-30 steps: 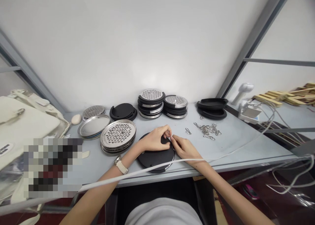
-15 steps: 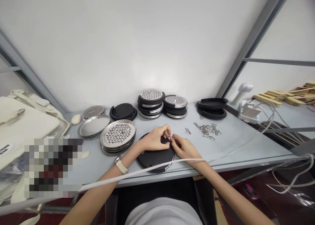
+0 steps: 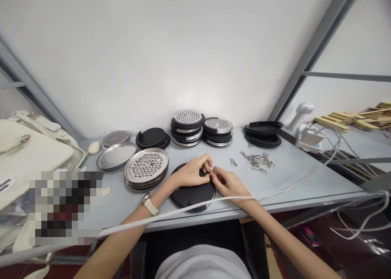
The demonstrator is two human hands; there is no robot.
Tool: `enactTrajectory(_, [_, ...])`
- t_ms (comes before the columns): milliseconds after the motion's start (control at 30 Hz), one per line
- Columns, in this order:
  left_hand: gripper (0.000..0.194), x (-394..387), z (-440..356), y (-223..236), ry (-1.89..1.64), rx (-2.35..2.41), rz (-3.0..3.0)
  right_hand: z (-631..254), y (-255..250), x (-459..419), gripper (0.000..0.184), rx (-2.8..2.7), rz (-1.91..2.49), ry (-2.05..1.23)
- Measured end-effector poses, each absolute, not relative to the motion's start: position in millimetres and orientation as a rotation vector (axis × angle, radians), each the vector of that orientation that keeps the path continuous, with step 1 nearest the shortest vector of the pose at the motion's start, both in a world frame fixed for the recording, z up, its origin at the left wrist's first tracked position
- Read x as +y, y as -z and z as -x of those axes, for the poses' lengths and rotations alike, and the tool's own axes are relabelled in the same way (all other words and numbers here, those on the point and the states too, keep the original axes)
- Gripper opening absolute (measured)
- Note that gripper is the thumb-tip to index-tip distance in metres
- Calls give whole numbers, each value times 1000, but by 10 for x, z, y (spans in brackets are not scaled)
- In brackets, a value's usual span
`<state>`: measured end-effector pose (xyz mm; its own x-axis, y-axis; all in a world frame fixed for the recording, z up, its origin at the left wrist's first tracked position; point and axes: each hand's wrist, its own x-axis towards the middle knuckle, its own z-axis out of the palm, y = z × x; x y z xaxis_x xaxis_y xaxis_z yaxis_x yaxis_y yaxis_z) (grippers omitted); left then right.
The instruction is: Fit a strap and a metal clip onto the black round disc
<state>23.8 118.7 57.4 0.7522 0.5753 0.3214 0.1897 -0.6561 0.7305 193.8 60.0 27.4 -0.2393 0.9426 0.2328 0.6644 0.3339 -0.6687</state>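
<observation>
A black round lid (image 3: pixel 191 195) lies flat near the table's front edge. My left hand (image 3: pixel 192 173) rests on its far rim with fingers curled in a pinch. My right hand (image 3: pixel 227 182) meets it from the right, fingertips pinched together on a small metal clip (image 3: pixel 211 170) at the lid's rim. Both hands touch at the fingertips, which hide most of the clip.
Loose metal clips (image 3: pixel 256 161) lie right of the hands. Perforated steel discs (image 3: pixel 146 165) and a plain steel tray (image 3: pixel 116 156) sit left. Stacks of black-and-steel lids (image 3: pixel 187 127) and black rings (image 3: pixel 263 133) line the back. A white cable (image 3: pixel 171 214) crosses the front edge. A cream bag (image 3: pixel 27 148) stands at left.
The hands have stayed at the lid's rim with only slight finger movement; the black lid has shifted a little away from the table's front edge.
</observation>
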Motion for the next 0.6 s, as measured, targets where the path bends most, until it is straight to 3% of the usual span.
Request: enactTrajectory(600, [35,1210,-223,-524,-728,653,-2286,-1944,-254,627,27,-1874,1434,-547])
